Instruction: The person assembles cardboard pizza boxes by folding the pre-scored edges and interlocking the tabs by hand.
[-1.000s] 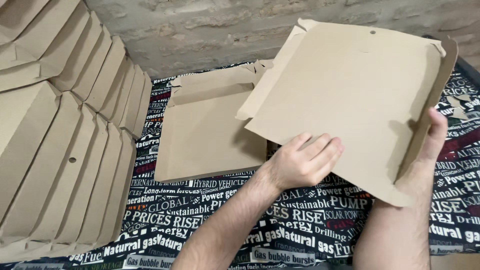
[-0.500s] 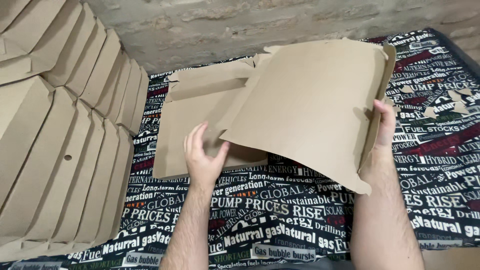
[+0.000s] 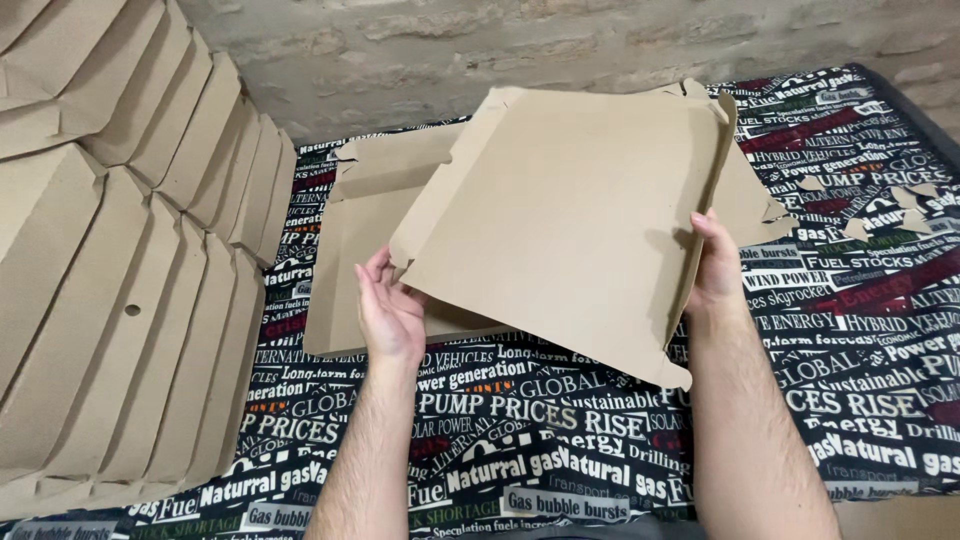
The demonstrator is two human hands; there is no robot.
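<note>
hands (image 3: pixel 390 315) (image 3: pixel 718 268) grip cardboard blank (image 3: pixel 565 225) | folded boxes (image 3: pixel 120 250) stacked left | scraps (image 3: pixel 905 200) right

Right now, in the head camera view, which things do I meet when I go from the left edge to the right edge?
Stacked folded cardboard boxes → left hand → cardboard sheet held up → right hand → small cardboard scraps on the printed cloth.
</note>
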